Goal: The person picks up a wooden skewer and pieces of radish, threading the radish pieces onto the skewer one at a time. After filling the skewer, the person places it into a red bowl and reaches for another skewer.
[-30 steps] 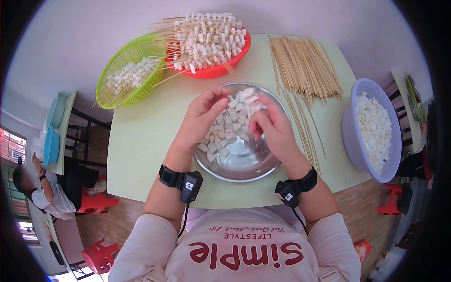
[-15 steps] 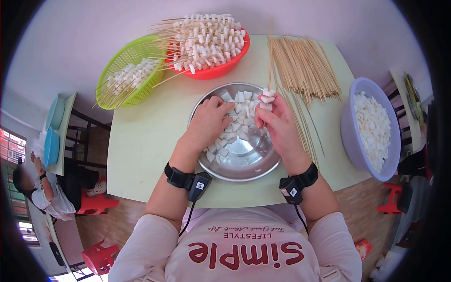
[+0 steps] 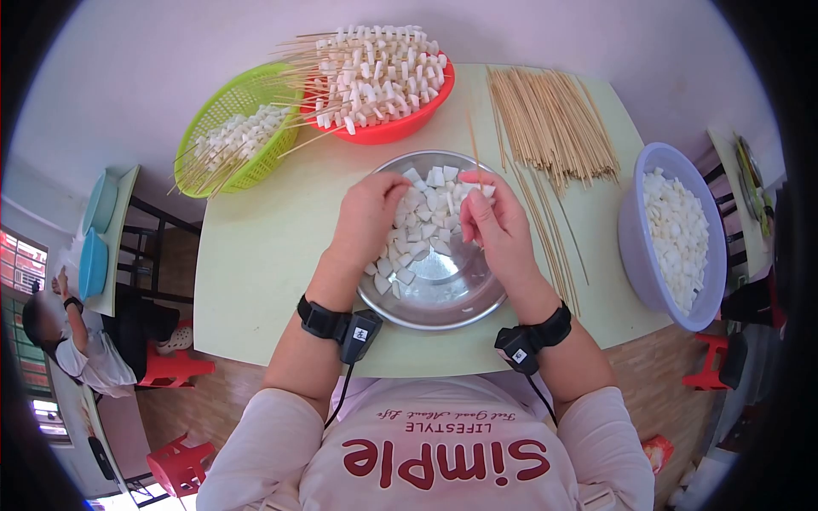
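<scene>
A steel bowl [image 3: 430, 321] on the table holds loose white chunks [image 3: 422, 230], which look like cut radish or a similar food. Over its right side, my right hand [image 3: 503, 223] is closed around a bamboo skewer [image 3: 474, 140] whose thin shaft points up and away from me. White pieces [image 3: 486, 190] show on the skewer at the fingers, partly hidden by them. My left hand [image 3: 365, 220] is above the bowl's left side, thumb and fingers pinched together; whatever lies between the fingertips is hidden.
Filled skewers heap over a red basin [image 3: 396, 132] and lie in a green basket [image 3: 192, 128]. Bare bamboo sticks [image 3: 554, 119] are piled at the back right. A lavender tub [image 3: 635, 247] of white chunks stands at the right edge. Another person [image 3: 98, 358] sits far left.
My left hand has drawn back left from the chunks, its fingers now pinched. My right hand has tilted the skewer, whose shaft now looks shorter and lower.
</scene>
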`<control>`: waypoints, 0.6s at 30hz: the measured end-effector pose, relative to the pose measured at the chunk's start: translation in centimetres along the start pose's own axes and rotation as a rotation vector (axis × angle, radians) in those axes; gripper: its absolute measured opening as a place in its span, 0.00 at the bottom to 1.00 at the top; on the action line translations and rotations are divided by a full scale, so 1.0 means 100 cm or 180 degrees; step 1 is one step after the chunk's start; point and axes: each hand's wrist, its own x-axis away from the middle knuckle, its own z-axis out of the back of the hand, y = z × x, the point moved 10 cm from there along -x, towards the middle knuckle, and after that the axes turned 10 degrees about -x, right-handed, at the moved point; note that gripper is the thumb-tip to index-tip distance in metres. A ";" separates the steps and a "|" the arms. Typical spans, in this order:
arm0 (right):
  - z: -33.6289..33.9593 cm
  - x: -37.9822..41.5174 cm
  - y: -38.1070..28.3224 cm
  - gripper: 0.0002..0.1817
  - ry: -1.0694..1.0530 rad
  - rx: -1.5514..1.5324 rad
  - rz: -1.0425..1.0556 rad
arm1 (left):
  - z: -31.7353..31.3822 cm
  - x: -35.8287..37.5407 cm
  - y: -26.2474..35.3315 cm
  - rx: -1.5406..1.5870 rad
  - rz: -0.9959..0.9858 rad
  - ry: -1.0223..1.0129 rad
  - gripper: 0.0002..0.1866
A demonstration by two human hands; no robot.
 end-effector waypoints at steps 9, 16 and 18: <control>-0.024 0.011 -0.022 0.24 -0.0292 0.1223 0.0268 | 0.040 0.001 -0.050 0.2232 0.0764 0.1399 0.12; -0.034 0.013 -0.011 0.22 -0.0771 0.1186 0.0108 | 0.040 0.002 -0.057 0.2764 0.0774 0.1543 0.09; -0.038 0.015 -0.002 0.20 -0.0903 0.1034 -0.0183 | 0.040 0.003 -0.059 0.2851 0.0825 0.1529 0.09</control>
